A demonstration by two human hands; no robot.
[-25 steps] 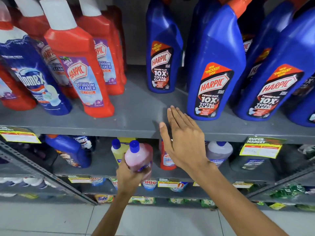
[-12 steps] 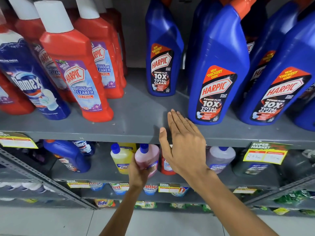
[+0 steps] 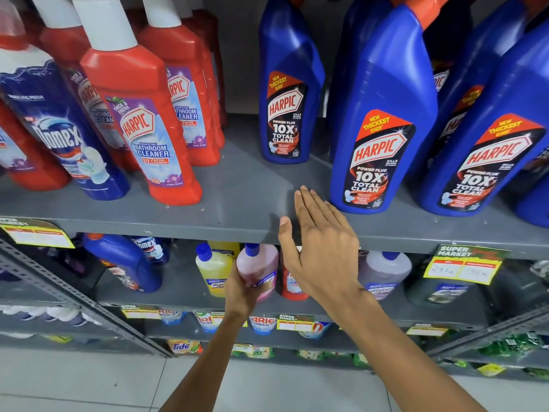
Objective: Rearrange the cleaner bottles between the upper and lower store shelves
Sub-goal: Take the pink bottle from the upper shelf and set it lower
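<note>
Across the frame's middle runs the grey upper shelf (image 3: pixel 237 203), bare at centre between red and blue cleaner bottles. The right hand (image 3: pixel 320 251) rests there, fingers flat and released. Lower centre, the left hand (image 3: pixel 246 288) is clenched around the pink bottle (image 3: pixel 261 269) on the lower shelf (image 3: pixel 178 288). Setting it down well likely means keeping it upright, clear of the yellow bottle (image 3: pixel 212 270).

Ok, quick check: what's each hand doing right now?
Left hand: closed around the pink bottle at the lower shelf.
Right hand: open, flat, holding nothing.
</note>
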